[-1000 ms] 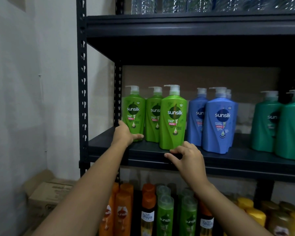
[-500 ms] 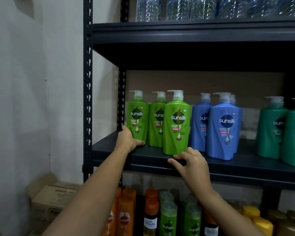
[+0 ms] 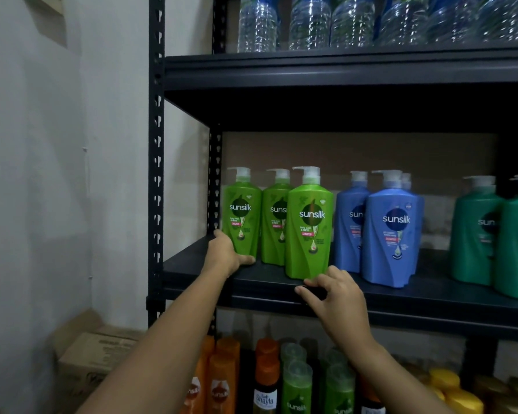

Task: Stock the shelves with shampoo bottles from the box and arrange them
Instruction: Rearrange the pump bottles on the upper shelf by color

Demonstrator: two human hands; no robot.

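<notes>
Green bottles (image 3: 308,228) are standing at the shelf (image 3: 431,297) left end while you are arranging: left hand (image 3: 225,255) gripping the leftmost base, right hand (image 3: 335,297) loosely curled, holding nothing; next, square the row.

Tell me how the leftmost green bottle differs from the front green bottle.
The leftmost green bottle stands further back by the shelf post; the front green bottle stands near the shelf's front edge. The left hand grips the leftmost bottle's base; the right hand only has fingertips at the front bottle's base. Both are upright green Sunsilk pump bottles.
</notes>
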